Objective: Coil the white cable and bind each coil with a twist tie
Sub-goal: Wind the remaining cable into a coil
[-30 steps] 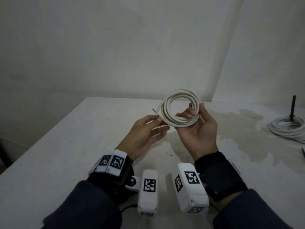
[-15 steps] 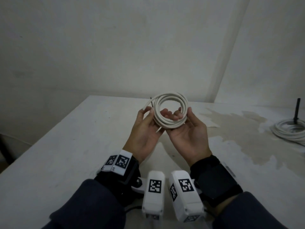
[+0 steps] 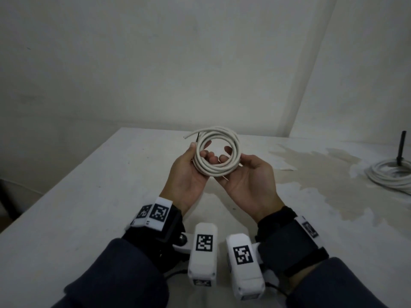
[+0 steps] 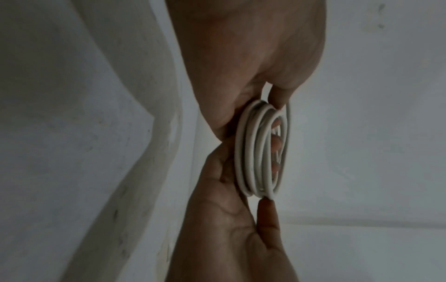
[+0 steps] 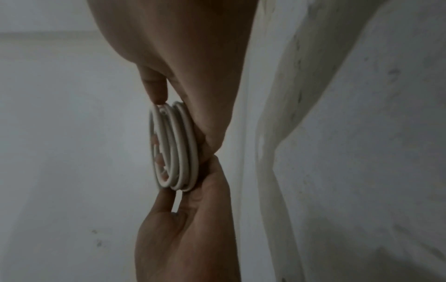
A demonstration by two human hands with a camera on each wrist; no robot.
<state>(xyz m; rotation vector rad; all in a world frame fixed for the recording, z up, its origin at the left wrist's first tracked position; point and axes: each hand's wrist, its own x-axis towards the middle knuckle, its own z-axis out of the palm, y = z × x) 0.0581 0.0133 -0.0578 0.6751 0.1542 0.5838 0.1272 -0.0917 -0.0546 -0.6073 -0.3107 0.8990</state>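
A small coil of white cable [image 3: 216, 168] is held up above the table [image 3: 89, 196] between both hands. My left hand [image 3: 195, 153] grips the coil's left side, thumb outside and fingers curled through the ring. My right hand [image 3: 236, 154] grips the right side the same way, thumb on the outer rim. A loose cable end [image 3: 189, 136] sticks out at the top left, with a thin dark strand [image 3: 197, 138] beside it. The left wrist view shows the coil [image 4: 255, 152] edge-on, and so does the right wrist view [image 5: 176, 147]. No twist tie is clearly visible.
A second, larger white cable coil [image 3: 391, 176] lies at the table's right edge around an upright black post [image 3: 401, 150]. A brownish stain [image 3: 322, 174] spreads over the right half of the table. Walls close in behind and to the right.
Both hands have drawn closer together with the coil. My left hand went from pinching the coil's edge to curling its fingers through the ring. The coil has tilted flatter.
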